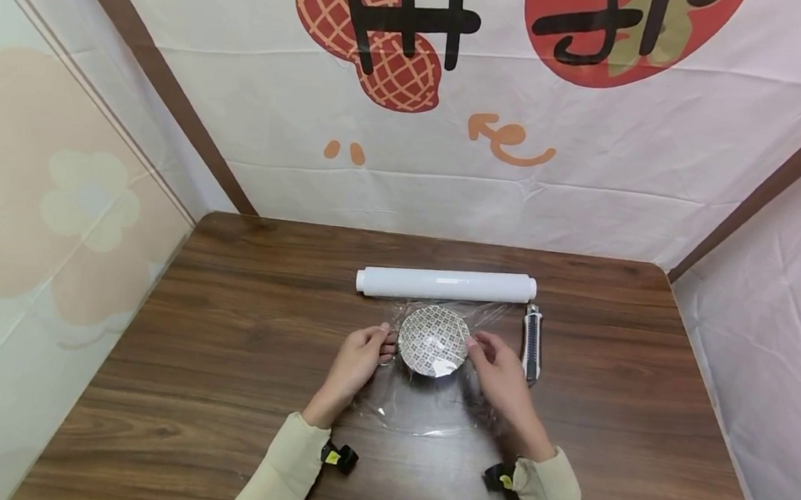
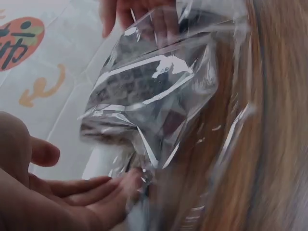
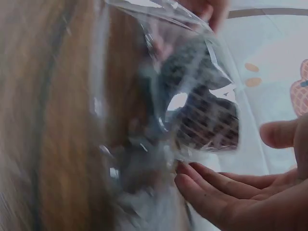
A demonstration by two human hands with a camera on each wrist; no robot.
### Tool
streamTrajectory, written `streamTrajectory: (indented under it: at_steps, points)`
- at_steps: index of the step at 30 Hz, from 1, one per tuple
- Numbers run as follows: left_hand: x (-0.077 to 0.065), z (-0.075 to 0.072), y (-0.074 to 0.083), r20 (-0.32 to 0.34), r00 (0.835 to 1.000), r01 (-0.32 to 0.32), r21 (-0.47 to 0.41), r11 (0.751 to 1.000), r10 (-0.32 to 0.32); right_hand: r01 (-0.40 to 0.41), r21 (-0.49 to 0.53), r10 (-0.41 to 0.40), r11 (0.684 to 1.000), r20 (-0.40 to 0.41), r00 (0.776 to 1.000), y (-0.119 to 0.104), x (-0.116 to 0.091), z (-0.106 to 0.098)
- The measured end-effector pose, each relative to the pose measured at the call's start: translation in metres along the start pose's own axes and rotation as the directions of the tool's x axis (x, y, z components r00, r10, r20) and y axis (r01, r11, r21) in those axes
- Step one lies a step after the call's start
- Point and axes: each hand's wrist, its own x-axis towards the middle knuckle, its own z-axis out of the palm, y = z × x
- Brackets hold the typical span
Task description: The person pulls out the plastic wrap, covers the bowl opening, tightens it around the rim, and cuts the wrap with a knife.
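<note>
A patterned bowl [image 1: 433, 340] stands on the table under a sheet of clear plastic wrap [image 1: 422, 420], which spreads past it towards the front. At the bowl's left side, my left hand [image 1: 356, 359] has its fingers against the wrap; in the left wrist view the fingers [image 2: 103, 190] are stretched out and the thumb stands apart. On the opposite side my right hand [image 1: 501, 374] touches the wrap by the rim. Its fingers [image 3: 226, 185] look nearly straight in the right wrist view, with the thumb away from them. Creased film covers the bowl's side in both wrist views.
Behind the bowl lies a white roll of plastic wrap [image 1: 447, 285], lengthwise across the table. A utility knife [image 1: 532, 345] rests just right of the right hand. The wooden table [image 1: 239, 331] meets printed cloth walls [image 1: 447, 199] at its back and sides.
</note>
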Motion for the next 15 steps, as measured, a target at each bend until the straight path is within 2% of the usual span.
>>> streamTrajectory:
  at_steps: [2, 7, 10, 15]
  points:
    - [0.001, 0.006, -0.001, 0.031, 0.999, 0.014, -0.058, 0.998, -0.012, -0.025, 0.068, 0.025, 0.997, 0.001, 1.0, 0.001, 0.002, 0.007]
    - [0.002, 0.017, 0.001, -0.01, 0.999, -0.051, 0.047, 0.998, 0.051, -0.043, 0.19, 0.052, 0.981, -0.043, 0.998, 0.001, 0.006, 0.021]
    - [0.0, 0.021, 0.003, -0.031, 0.995, -0.088, 0.103, 0.991, 0.092, -0.023, 0.164, 0.035, 0.986, -0.074, 0.997, 0.001, 0.006, 0.025]
    - [-0.001, 0.026, 0.004, -0.057, 0.989, -0.127, 0.168, 0.978, 0.138, 0.051, 0.099, -0.043, 0.994, -0.082, 0.996, 0.005, 0.007, 0.026]
